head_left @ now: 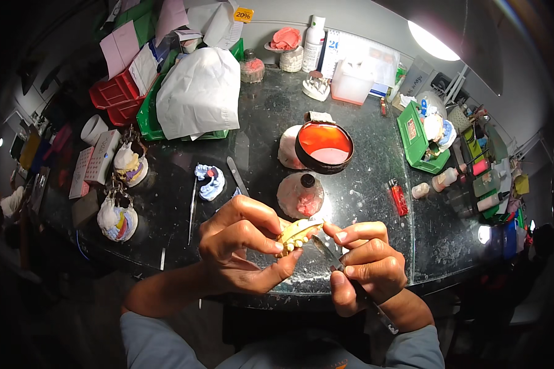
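Above the near edge of the bench, my left hand [243,243] pinches a small yellow dental piece [299,235], curved like an arch with a row of tooth shapes along its lower side. My right hand [375,264] is closed around a wax knife [326,251] with a metal blade and a dark handle that slants down to the lower right. The blade tip is close beside the yellow piece; I cannot tell whether they touch. My right index fingertip reaches the piece's right end. Just beyond stands a glass spirit lamp [297,198] with a dark cap and pink contents.
A dark round pan [325,147] of red wax sits behind the lamp. To the left are a blue dental mould [210,182], a spatula [237,174] and articulated dental models [118,216]. At right lie a red lighter [398,198] and a green tray [420,141].
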Motion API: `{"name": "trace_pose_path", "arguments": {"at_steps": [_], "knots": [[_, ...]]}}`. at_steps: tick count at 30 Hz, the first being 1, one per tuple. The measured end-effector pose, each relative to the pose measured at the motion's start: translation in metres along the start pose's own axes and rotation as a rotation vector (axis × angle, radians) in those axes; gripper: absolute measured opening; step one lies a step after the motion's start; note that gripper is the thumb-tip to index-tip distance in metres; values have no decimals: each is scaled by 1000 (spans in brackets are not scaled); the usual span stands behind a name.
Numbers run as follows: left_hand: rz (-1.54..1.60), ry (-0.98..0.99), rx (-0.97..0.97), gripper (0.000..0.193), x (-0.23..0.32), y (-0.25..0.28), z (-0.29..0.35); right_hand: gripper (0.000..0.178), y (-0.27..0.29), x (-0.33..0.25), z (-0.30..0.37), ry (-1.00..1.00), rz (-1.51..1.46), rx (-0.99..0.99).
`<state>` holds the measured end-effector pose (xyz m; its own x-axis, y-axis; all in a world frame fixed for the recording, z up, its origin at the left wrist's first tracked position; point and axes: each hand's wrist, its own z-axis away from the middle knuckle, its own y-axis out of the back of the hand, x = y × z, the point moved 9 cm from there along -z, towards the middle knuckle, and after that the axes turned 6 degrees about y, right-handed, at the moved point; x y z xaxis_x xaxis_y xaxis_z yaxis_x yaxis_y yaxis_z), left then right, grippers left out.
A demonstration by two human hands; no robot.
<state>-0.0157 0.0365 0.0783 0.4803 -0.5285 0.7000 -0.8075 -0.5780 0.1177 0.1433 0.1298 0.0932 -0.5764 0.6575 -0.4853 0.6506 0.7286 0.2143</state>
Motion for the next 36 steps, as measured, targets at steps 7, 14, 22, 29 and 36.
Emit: {"name": "trace_pose_path", "arguments": {"at_steps": [7, 14, 22, 29, 36], "knots": [[37, 37, -3, 30, -2, 0, -2, 27, 3, 0, 0, -4, -27, 7], [64, 74, 4, 30, -8, 0, -1, 26, 1, 1, 0, 6, 6, -6], [52, 46, 17, 29, -7, 0, 1, 25, 2, 1, -1, 0, 18, 2], [43, 36, 10, 30, -6, 0, 1, 24, 2, 1, -1, 2, 21, 1], [19, 14, -1, 30, -3, -1, -1, 26, 2, 1, 0, 1, 34, -3]]}}
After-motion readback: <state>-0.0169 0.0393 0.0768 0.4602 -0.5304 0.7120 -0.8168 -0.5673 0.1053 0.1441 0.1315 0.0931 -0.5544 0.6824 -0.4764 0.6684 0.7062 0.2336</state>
